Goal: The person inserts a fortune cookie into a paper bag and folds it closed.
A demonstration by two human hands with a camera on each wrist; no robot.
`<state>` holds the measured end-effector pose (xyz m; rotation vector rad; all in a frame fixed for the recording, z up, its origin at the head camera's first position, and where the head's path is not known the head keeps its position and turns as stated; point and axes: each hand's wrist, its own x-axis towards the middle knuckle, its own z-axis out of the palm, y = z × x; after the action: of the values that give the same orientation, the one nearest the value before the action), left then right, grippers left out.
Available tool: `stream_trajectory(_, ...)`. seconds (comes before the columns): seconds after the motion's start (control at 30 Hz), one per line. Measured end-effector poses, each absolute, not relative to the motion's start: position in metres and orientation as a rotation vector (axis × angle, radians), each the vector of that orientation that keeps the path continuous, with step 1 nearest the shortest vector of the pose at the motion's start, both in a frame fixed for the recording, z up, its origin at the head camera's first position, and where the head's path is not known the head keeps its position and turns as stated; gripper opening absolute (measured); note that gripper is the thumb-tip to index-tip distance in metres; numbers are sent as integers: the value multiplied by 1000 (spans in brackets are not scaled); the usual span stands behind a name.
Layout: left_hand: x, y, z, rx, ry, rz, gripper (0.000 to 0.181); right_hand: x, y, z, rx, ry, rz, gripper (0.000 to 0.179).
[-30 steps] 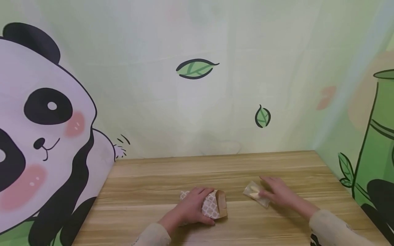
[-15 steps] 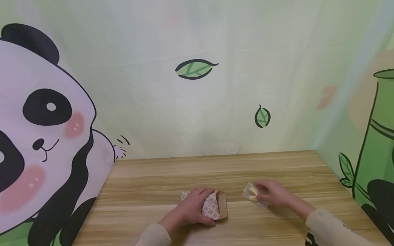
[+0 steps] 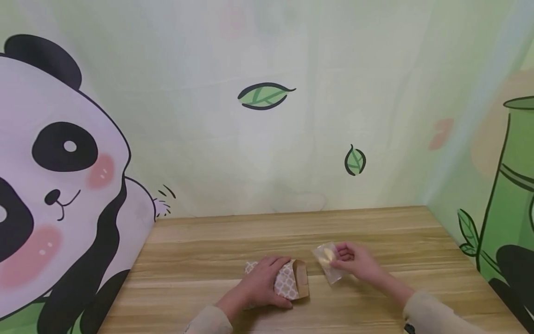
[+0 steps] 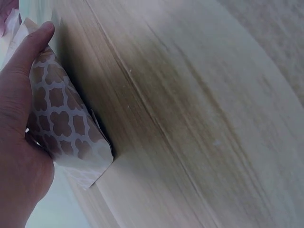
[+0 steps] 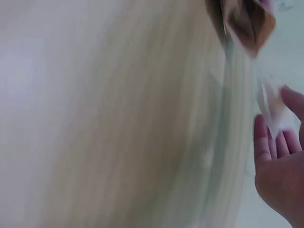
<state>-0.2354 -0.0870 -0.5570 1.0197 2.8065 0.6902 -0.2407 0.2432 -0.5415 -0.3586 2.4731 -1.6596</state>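
Observation:
A paper bag [image 3: 286, 281] with a white lattice print lies on its side on the wooden table, its open mouth facing right. My left hand [image 3: 263, 284] grips it from above, thumb along the near side; in the left wrist view the bag's folded bottom [image 4: 92, 164] rests by the tabletop. To the right of the mouth, my right hand [image 3: 358, 262] pinches a small clear packet [image 3: 327, 262] with pale yellow pieces inside. The right wrist view shows the packet [image 5: 273, 107] between thumb and fingers, blurred, just below the bag's brown opening [image 5: 249, 23].
The wooden table [image 3: 200, 241] runs back to a pale green cloth backdrop [image 3: 208, 139] printed with a panda, leaves and bamboo. The backdrop also rises along the left and right table edges.
My right hand has picked the packet up from the table and brought it left, closer to the bag's mouth. My left hand and the bag stay in place.

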Motion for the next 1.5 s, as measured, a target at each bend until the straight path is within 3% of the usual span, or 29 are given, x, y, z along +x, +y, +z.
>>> stream_trajectory(0.43, -233, -85, -557, 954, 2796, 761, 116, -211, 179, -559, -169, 2432, -1878, 44)
stream_trajectory(0.6, -232, -84, -558, 972, 2807, 759, 116, -207, 176, -561, -213, 2410, -1810, 47)
stream_trajectory(0.9, -232, -85, -560, 975, 2820, 764, 118, -208, 182, -556, -322, 2399, -1755, 19)
stream_trajectory(1.5, -231, -81, -561, 991, 2819, 748, 122, -220, 172, -553, -448, 2434, -1681, 18)
